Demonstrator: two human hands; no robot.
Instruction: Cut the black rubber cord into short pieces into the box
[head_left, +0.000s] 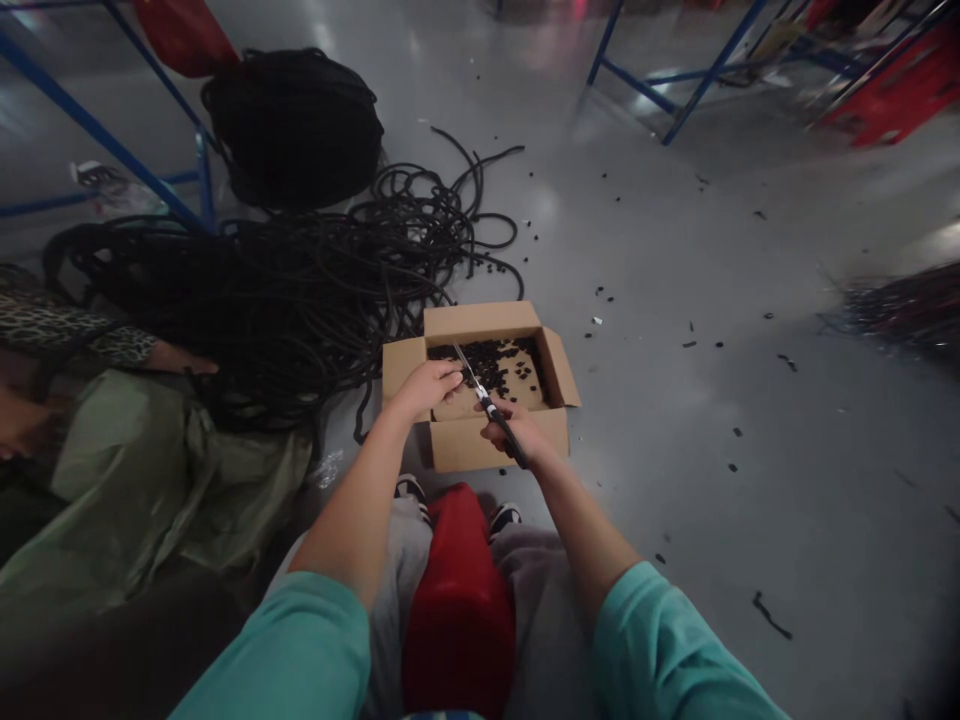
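An open cardboard box (484,320) stands on the floor in front of me, with many small black pieces (491,360) scattered over its bottom. My right hand (514,428) is closed around the black handles of a pair of scissors (487,405), whose blades point up and left over the box. Just left of the blades, above the box's near left corner, is my left hand (431,388). Its fingers are pressed together, and I cannot make out what is between them. A tangled heap of black cord (330,290) lies against the box's left side.
A large black coil (300,125) sits behind the heap. Blue metal frames (202,180) stand at the back left and back right. At left another person's hand (180,358) touches the cord. A red seat (457,610) is between my legs. Black scraps (772,615) dot the floor.
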